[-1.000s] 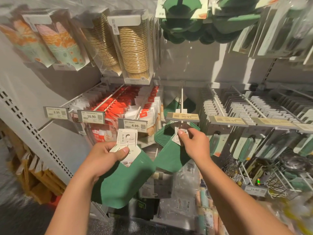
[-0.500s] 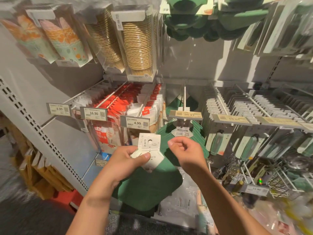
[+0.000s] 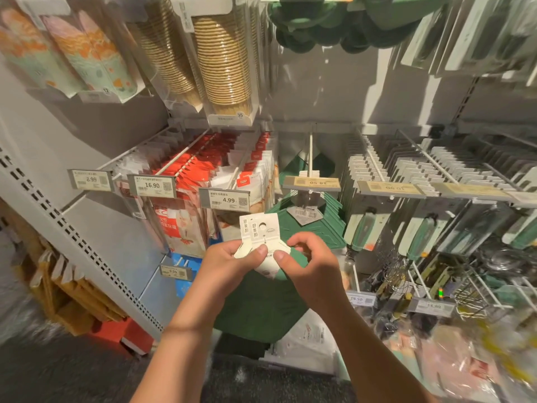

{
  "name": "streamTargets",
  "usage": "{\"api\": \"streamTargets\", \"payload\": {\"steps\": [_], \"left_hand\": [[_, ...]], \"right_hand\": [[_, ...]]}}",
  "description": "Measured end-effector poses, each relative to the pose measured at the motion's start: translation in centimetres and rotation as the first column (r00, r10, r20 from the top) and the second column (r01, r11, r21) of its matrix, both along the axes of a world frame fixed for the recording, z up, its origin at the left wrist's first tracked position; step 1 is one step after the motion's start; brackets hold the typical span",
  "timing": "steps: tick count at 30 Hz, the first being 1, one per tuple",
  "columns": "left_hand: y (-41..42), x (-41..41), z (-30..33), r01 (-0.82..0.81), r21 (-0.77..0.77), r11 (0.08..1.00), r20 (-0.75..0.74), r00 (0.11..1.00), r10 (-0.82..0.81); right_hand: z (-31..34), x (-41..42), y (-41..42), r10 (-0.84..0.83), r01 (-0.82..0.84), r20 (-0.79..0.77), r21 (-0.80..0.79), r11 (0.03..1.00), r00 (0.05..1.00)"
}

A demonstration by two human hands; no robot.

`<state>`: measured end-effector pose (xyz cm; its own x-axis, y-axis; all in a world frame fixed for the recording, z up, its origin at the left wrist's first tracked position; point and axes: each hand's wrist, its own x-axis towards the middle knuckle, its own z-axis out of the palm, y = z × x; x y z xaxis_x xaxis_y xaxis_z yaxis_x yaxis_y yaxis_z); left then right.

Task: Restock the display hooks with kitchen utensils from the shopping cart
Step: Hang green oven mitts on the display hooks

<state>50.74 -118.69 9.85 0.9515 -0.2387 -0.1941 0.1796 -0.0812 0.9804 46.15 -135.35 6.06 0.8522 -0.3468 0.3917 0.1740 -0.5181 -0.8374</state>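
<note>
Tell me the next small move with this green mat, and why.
Probably lift the card header up to the hook and thread its round hole on. Both the left hand and right hand pinch the card below that hole, and matching green mats already hang there.

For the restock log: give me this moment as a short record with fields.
held item: green mat with white header card
left hand: pinches the card's left side, thumb on its face
right hand: thumb on the card's lower right, fingers curled
card hole: visible, not on any hook
target hook: straight above, green mats already hanging there
price tag on left: 4.99
</note>
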Motion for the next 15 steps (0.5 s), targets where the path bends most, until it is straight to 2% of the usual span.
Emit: {"api": "streamTargets", "payload": {"steps": [4, 8, 11, 15], "left_hand": [[-0.6, -0.3, 0.2, -0.008, 0.003, 1.0, -0.023, 1.0, 0.009], [-0.4, -0.3, 0.0, 0.109, 0.007, 0.994, -0.039, 0.993, -0.109], [0.2, -0.1, -0.4, 0.192, -0.04, 0.98, -0.047, 0.98, -0.194], [0.8, 0.2, -0.8, 0.206, -0.083, 0.975, -0.068, 0.975, -0.212]], "right_hand": [[-0.1, -0.2, -0.7, -0.014, 0.008, -0.034, -0.151, 0.989, 0.999], [0.2, -0.5, -1.4, -0.051, 0.034, -0.073, -0.217, 0.976, 0.996], [0.8, -0.7, -2.1, -0.04, 0.01, -0.147, -0.198, 0.98, 0.988], [1.6, -0.6, -2.9, -0.001, -0.022, -0.267, -0.081, 0.996, 0.964]]}}
